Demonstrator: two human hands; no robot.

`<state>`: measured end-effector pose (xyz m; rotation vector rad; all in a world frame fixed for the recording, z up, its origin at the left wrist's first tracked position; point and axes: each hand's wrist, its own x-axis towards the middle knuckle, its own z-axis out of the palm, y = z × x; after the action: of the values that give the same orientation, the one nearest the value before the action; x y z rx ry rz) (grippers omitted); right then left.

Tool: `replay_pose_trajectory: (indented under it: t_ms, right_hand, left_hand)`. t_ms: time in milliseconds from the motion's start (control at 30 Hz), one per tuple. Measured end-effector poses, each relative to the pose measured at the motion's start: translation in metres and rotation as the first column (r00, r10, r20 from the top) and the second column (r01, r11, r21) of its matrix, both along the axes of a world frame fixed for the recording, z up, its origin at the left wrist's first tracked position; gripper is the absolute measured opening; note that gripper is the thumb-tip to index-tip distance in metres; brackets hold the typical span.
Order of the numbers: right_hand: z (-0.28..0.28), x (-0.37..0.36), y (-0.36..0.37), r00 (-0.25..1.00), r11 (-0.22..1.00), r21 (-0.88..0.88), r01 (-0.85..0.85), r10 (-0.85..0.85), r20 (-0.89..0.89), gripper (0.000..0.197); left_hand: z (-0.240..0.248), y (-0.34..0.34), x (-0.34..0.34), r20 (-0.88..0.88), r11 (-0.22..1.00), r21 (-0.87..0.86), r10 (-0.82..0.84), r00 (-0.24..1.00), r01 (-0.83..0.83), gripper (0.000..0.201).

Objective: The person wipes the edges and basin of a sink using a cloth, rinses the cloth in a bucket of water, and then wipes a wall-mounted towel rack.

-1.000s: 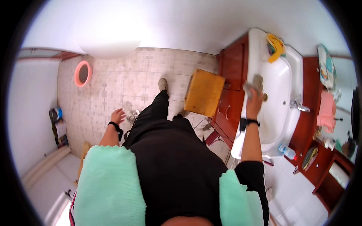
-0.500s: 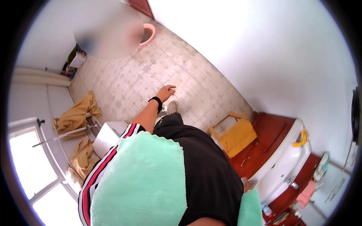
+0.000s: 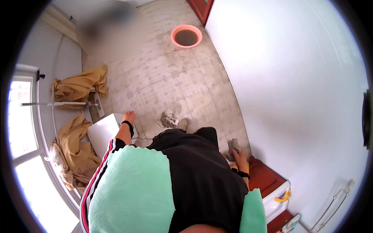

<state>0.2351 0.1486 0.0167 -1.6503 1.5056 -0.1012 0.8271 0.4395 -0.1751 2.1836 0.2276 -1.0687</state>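
My right hand [image 3: 241,158], low and right beside my body, is closed around a dirty grey cloth [image 3: 234,145] that hangs forward from it. On the other side my left hand [image 3: 129,116] has its fingers curled in, and nothing shows in it. It hovers at the edge of a white box-like appliance [image 3: 104,131]. On the tiled floor [image 3: 163,75] ahead of my shoe [image 3: 183,124] lies a dirty grey-white patch [image 3: 169,118]; I cannot make out what it is.
A pink basin [image 3: 186,27] of dark water stands ahead, near a red-brown door [image 3: 201,9]. Tan curtains [image 3: 79,87] and a metal rod [image 3: 58,104] are by the window at left. A red-brown cabinet [image 3: 266,178] with a white sink stands right. A blurred area covers the upper left.
The view has swung rightward and forward, bringing the whole basin into sight. My left hand has drawn back left, its fingers now curled. The right hand with the cloth has come forward.
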Motion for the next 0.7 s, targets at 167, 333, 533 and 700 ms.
replay_pose_trajectory:
  t_ms: [167, 333, 533, 700]
  right_hand:
    - [-0.005, 0.064, -0.082, 0.998, 0.996, 0.069, -0.057, 0.056, 0.011, 0.052]
    - [-0.033, 0.104, -0.147, 0.934, 0.963, -0.002, -0.268, 0.259, -0.246, 0.064]
    - [-0.077, 0.180, -0.253, 0.931, 0.931, -0.040, -0.362, 0.358, -0.078, 0.042]
    - [-0.076, 0.286, -0.343, 0.737, 0.686, -0.288, -0.668, 0.662, -0.133, 0.035]
  left_hand:
    - [-0.002, 0.003, -0.044, -0.188, 0.963, -0.136, 0.204, 0.961, -0.231, 0.030]
    - [0.032, -0.049, -0.037, -0.236, 0.986, -0.045, 0.143, 0.961, -0.158, 0.036]
    - [0.054, -0.122, 0.042, -0.129, 0.954, -0.086, 0.274, 0.953, -0.286, 0.035]
    - [0.106, -0.240, 0.099, 0.077, 0.929, -0.323, 0.219, 0.973, -0.183, 0.037]
